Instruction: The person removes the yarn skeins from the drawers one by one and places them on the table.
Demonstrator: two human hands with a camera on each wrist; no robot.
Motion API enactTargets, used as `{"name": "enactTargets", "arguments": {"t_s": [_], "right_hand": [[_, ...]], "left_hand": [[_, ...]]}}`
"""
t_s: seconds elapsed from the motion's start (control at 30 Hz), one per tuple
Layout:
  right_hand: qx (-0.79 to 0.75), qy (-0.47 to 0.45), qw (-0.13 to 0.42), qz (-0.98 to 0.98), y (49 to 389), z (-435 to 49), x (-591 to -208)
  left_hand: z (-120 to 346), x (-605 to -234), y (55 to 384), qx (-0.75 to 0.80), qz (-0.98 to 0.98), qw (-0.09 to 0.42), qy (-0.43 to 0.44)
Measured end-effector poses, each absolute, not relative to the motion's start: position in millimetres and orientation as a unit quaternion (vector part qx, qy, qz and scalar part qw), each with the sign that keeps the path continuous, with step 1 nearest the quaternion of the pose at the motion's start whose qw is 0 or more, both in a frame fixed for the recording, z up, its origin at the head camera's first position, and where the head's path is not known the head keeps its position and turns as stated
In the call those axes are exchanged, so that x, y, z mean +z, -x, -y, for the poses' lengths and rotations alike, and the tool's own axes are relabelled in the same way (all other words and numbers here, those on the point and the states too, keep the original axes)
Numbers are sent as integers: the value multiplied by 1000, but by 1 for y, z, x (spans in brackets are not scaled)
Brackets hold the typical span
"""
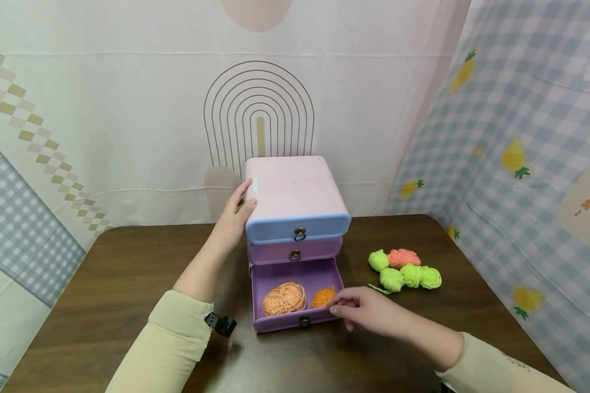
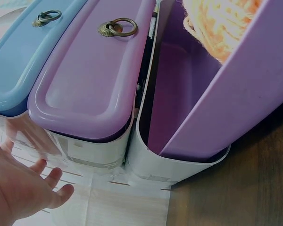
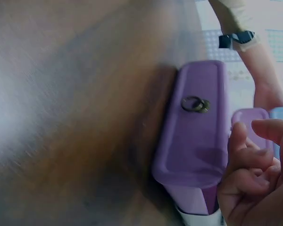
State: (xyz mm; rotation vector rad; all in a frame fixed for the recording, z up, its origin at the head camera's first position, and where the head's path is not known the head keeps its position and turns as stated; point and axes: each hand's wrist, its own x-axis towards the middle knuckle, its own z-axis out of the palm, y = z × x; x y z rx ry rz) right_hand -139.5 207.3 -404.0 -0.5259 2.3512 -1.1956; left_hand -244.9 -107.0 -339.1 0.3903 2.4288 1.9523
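Note:
A small drawer cabinet (image 1: 295, 188) with a pale pink top stands on the table, its blue upper drawer (image 1: 275, 230) and purple middle drawer (image 2: 85, 80) pushed in. Its purple bottom drawer (image 1: 319, 273) is pulled out, holding a peach yarn ball (image 1: 284, 299) and a smaller orange yarn ball (image 1: 323, 297). My left hand (image 1: 232, 218) rests against the cabinet's upper left side with fingers extended. At the open drawer's front right corner is my right hand (image 1: 369, 312), fingers loosely bent and holding nothing, close by the orange ball.
To the cabinet's right lie several lime green yarn balls (image 1: 391, 279) and a coral pink yarn bundle (image 1: 404, 257) on the brown table (image 1: 142, 284). Metal ring pulls (image 3: 194, 104) hang on the drawer fronts. Patterned cloth (image 1: 152, 109) hangs behind the table.

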Motion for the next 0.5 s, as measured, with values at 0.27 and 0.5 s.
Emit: {"name": "enactTargets", "arguments": {"t_s": [0.27,0.5], "right_hand": [[-400,193,177,-878,155,-207,-399],[-362,200,168,-895,172,-208,-406]], "left_hand": [[112,-367,267,625,-769,-13,-134],[112,-370,268,621,-771,-24,-138]]}}
